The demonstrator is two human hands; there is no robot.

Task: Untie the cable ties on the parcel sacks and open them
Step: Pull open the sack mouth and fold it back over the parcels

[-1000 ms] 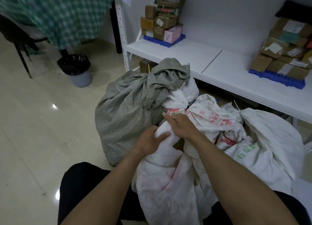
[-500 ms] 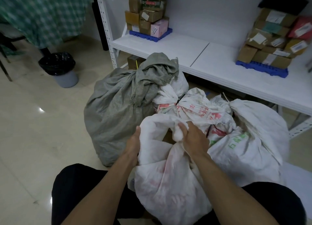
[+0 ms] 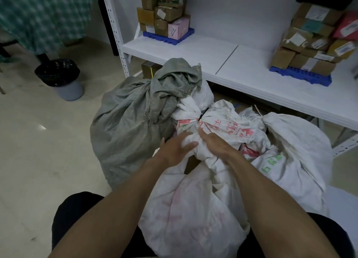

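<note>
Both hands meet on the bunched neck of the near white sack [image 3: 193, 209], which stands between the person's knees at the bottom of the view. The left hand [image 3: 175, 148] lies on the left side of the gathered cloth with its fingers fairly straight, the thumb pressing across the fold. The right hand [image 3: 217, 144] has its fingers curled into the bunch from the right, gripping the cloth. Whether a tie sits under the hands cannot be told. Just beyond the fingertips, a second white sack [image 3: 219, 122] lies with its neck cinched by a black cable tie [image 3: 203, 113], still fastened; red characters are printed across it but are too crumpled to read. To the right, a third white sack [image 3: 294, 153] carries green characters, also unreadable. To the left stands a grey sack [image 3: 127, 126] with its neck knotted and flopped over. Further off, a white shelf [image 3: 222, 58] holds stacks of cardboard boxes [image 3: 308, 37] on blue pallets [image 3: 300, 76]; a pink box [image 3: 177, 28] on the left stack has small, illegible print. A bin with a black liner [image 3: 62, 77] stands on the floor at far left.
</note>
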